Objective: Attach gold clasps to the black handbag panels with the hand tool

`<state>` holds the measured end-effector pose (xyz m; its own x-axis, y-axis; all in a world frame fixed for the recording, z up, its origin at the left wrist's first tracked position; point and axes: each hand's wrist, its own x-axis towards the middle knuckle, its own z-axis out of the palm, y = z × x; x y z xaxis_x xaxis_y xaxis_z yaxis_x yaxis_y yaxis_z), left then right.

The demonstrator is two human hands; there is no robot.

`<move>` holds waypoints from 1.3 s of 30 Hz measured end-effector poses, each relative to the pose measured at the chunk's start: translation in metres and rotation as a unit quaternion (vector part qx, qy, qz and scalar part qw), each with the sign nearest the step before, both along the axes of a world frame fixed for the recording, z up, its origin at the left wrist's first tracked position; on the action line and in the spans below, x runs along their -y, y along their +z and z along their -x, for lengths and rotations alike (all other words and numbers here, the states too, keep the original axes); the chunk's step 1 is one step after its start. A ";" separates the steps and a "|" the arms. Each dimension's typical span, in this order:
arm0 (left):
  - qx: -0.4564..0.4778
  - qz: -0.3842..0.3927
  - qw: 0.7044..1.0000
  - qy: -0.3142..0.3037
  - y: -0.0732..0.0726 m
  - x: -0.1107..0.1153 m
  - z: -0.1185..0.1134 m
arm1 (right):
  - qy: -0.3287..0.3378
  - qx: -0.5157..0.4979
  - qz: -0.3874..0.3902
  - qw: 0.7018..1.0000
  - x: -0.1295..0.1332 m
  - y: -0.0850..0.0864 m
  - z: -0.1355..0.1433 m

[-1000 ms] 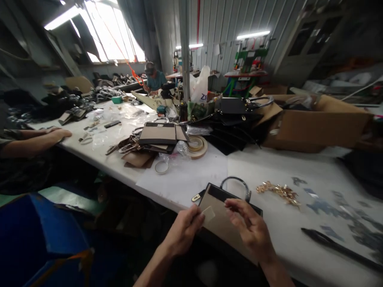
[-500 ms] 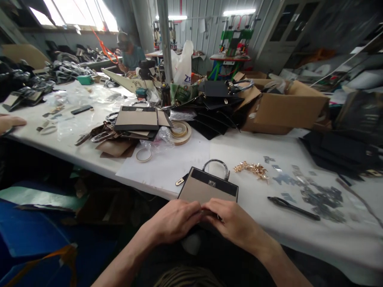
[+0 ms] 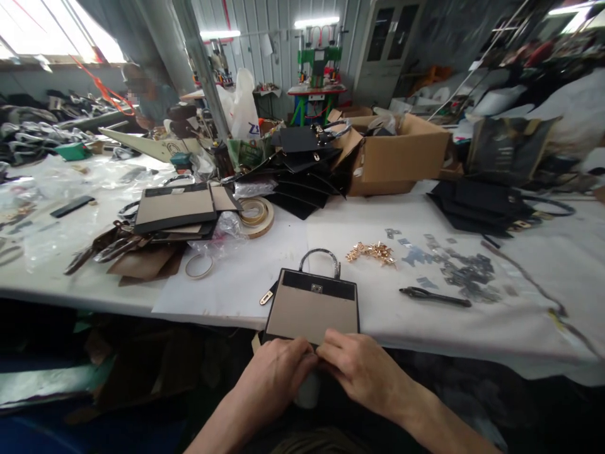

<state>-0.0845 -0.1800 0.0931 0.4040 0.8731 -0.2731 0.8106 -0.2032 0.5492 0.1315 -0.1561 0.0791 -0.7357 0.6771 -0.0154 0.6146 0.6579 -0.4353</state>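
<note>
A beige and black handbag (image 3: 309,313) lies at the table's front edge, its wrapped handle (image 3: 320,253) pointing away from me. A metal lock plate sits on its black upper band. Beside its left edge a black strap end with a gold-coloured plate (image 3: 267,297) sticks out. My left hand (image 3: 286,367) and my right hand (image 3: 352,366) meet at the bag's near edge, fingers curled and pressed together. What they pinch is hidden by the fingers. To the right are a heap of small gold-coloured fittings (image 3: 371,253) and a dark pincer-like tool (image 3: 435,296).
Small grey metal plates (image 3: 467,270) lie scattered at right. A stack of bag pieces (image 3: 174,208), tape rolls (image 3: 258,217) and plastic film are at left. Black bag parts (image 3: 302,183) and a cardboard box (image 3: 401,154) stand behind. Another person (image 3: 154,94) sits at the far left.
The view has turned to the right, so the table's things appear shifted left. More of the bag's beige front shows now; both hands stay together at its near edge.
</note>
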 end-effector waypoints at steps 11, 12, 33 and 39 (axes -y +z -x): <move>0.203 0.048 0.975 -0.076 0.004 -0.004 0.011 | 0.055 -0.143 -0.058 0.987 0.006 0.008 -0.002; 0.253 0.084 0.962 -0.056 0.000 -0.004 0.014 | 0.067 -0.168 -0.085 0.980 0.008 0.011 -0.002; 0.243 -0.139 0.946 0.163 -0.064 0.016 0.087 | -0.181 -0.183 0.143 0.956 -0.119 -0.048 0.002; 0.284 -0.166 0.915 0.234 -0.067 0.015 0.097 | -0.145 -0.131 0.150 0.969 -0.129 -0.049 0.005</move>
<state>-0.1813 -0.1954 0.0258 -0.0408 0.9836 0.1756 0.4542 -0.1383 0.8801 0.1266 -0.0270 0.0303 -0.5203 0.8500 -0.0829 0.5976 0.2930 -0.7464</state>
